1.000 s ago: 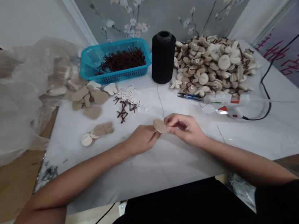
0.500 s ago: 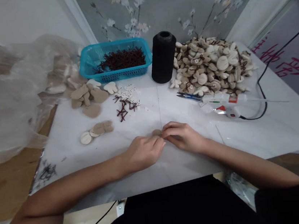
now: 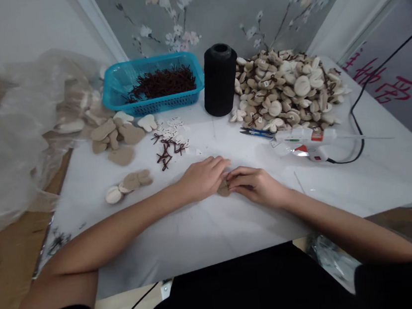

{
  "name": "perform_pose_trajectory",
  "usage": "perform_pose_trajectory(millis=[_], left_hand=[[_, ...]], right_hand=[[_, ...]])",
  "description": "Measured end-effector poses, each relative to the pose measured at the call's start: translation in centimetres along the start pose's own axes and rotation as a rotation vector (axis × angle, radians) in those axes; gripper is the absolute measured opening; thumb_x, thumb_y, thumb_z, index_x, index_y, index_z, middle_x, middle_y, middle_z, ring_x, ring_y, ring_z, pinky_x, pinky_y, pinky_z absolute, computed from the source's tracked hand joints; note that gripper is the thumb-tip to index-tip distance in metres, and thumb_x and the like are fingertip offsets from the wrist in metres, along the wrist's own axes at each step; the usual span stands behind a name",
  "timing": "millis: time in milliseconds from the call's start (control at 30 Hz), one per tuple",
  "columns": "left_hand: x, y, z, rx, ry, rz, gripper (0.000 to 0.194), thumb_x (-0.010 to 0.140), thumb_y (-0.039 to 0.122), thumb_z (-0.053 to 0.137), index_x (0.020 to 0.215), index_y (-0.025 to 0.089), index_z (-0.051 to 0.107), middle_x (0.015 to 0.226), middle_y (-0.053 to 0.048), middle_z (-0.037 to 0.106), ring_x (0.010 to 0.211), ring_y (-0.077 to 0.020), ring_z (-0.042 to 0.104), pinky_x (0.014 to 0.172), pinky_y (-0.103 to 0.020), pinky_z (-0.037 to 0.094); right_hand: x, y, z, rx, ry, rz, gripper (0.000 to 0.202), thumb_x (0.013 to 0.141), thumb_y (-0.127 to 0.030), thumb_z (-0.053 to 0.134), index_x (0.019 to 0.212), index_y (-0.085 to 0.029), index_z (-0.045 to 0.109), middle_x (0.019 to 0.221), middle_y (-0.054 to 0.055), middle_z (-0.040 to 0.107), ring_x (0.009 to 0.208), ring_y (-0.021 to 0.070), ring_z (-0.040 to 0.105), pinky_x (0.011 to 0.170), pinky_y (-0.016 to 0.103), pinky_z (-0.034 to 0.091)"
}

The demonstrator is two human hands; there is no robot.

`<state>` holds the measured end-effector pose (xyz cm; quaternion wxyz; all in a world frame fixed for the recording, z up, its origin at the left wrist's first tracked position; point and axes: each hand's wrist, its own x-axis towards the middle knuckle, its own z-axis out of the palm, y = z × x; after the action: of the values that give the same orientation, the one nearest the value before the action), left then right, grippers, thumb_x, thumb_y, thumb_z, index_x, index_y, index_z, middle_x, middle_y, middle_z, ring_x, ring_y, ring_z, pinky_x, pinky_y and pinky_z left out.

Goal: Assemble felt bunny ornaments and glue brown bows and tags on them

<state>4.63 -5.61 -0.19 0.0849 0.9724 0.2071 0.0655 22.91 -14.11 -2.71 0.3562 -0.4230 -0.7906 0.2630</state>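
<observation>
A small beige padded fabric piece [image 3: 223, 188] is low over the white table, between my two hands. My right hand [image 3: 257, 186] pinches its right edge between thumb and fingers. My left hand [image 3: 206, 178] curls over its far edge, with the thumb against it and the forefinger reaching to the right; the fingers partly hide the piece. To the left lies a stuffed fabric figure [image 3: 134, 181] with a cream round end [image 3: 114, 195]. Brown cord bows [image 3: 165, 157] and small white tags [image 3: 171, 130] are scattered beyond my left hand.
A blue basket [image 3: 155, 105] of brown bows stands at the back beside a black thread cone [image 3: 221, 80]. Finished-looking beige and cream pieces [image 3: 288, 89] form a heap on the right. Blue thread snips [image 3: 256, 132] and a corded glue gun [image 3: 313, 144] lie before it. Loose fabric shapes [image 3: 121, 156] lie left.
My left hand has moved forward and round to the far side of the fabric piece, leaving more of the piece visible. My right hand stays at its right edge. The view has shifted slightly.
</observation>
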Motion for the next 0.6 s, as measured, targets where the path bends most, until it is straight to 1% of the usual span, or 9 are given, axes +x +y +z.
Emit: perform_pose_trajectory(millis=[67,133,200,233,300,367,400,500,600], left_hand=[[0.3,-0.2,0.5,0.03,-0.031,0.007,0.027,0.094,0.025,0.034,0.09,0.015,0.058,0.087,-0.006,0.06,0.082,-0.019,0.054,0.07,-0.031,0.041],[0.4,-0.3,0.9,0.07,-0.008,-0.056,0.029,0.093,0.025,0.035,0.079,0.014,0.058,0.079,-0.007,0.058,0.08,-0.0199,0.052,0.073,-0.033,0.04],[0.3,-0.4,1.2,0.067,0.007,-0.119,0.027,0.09,0.026,0.039,0.075,0.015,0.058,0.075,-0.006,0.058,0.079,-0.0204,0.051,0.073,-0.034,0.039],[0.3,-0.4,1.3,0.047,0.006,-0.138,0.026,0.089,0.026,0.04,0.072,0.015,0.057,0.072,-0.006,0.057,0.078,-0.0201,0.051,0.072,-0.033,0.039],[0.4,-0.4,1.5,-0.005,0.005,-0.164,0.026,0.087,0.027,0.043,0.066,0.016,0.054,0.067,-0.004,0.056,0.076,-0.0196,0.05,0.071,-0.033,0.038],[0.5,-0.4,1.6,-0.057,0.017,-0.185,0.028,0.085,0.03,0.047,0.06,0.017,0.049,0.062,-0.003,0.053,0.073,-0.019,0.049,0.069,-0.033,0.037],[0.5,-0.4,1.6,-0.082,0.029,-0.194,0.029,0.083,0.03,0.048,0.057,0.018,0.046,0.058,-0.002,0.051,0.071,-0.0185,0.047,0.068,-0.032,0.036],[0.5,-0.8,1.5,-0.175,0.078,-0.225,0.035,0.082,0.025,0.046,0.05,0.019,0.031,0.048,0.001,0.04,0.062,-0.016,0.042,0.061,-0.03,0.033],[0.2,-1.2,1.4,-0.26,0.133,-0.257,0.037,0.08,0.017,0.041,0.051,0.02,0.02,0.045,0.002,0.029,0.058,-0.0147,0.038,0.056,-0.028,0.03]], right_hand=[[-0.1,0.4,-0.3,-0.071,0.052,-0.011,0.015,0.087,-0.017,0.052,0.086,-0.019,0.067,0.101,0.009,0.063,0.097,0.0184,0.06,0.085,0.034,0.051],[-0.1,0.6,-0.6,-0.14,0.1,-0.027,0.012,0.086,-0.018,0.054,0.084,-0.02,0.066,0.104,0.009,0.064,0.099,0.0203,0.057,0.087,0.039,0.049],[-0.1,0.5,-0.8,-0.135,0.119,-0.029,0.01,0.086,-0.019,0.055,0.084,-0.02,0.065,0.107,0.009,0.065,0.1,0.0204,0.056,0.088,0.039,0.046],[-0.1,0.4,-0.9,-0.095,0.112,-0.015,0.009,0.086,-0.02,0.055,0.085,-0.02,0.064,0.105,0.008,0.065,0.097,0.0192,0.058,0.086,0.037,0.047],[0.0,0.2,-0.8,0.017,0.074,0.055,0.01,0.088,-0.022,0.052,0.087,-0.02,0.061,0.092,0.006,0.068,0.082,0.0147,0.061,0.074,0.029,0.048],[0.1,0.1,-0.6,0.102,0.043,0.145,0.011,0.09,-0.024,0.049,0.086,-0.019,0.059,0.077,0.002,0.066,0.064,0.0104,0.057,0.06,0.022,0.045],[0.2,0.1,-0.5,0.118,0.035,0.178,0.012,0.09,-0.024,0.048,0.085,-0.019,0.058,0.073,0.001,0.065,0.058,0.0091,0.054,0.056,0.02,0.042],[0.4,0.2,-0.4,0.071,0.022,0.202,0.011,0.089,-0.022,0.048,0.081,-0.019,0.055,0.067,-0.002,0.06,0.054,0.0078,0.049,0.054,0.019,0.038],[0.3,0.3,-0.6,-0.02,0.013,0.203,0.011,0.086,-0.019,0.048,0.078,-0.019,0.055,0.063,-0.003,0.057,0.052,0.0076,0.047,0.053,0.019,0.036]])
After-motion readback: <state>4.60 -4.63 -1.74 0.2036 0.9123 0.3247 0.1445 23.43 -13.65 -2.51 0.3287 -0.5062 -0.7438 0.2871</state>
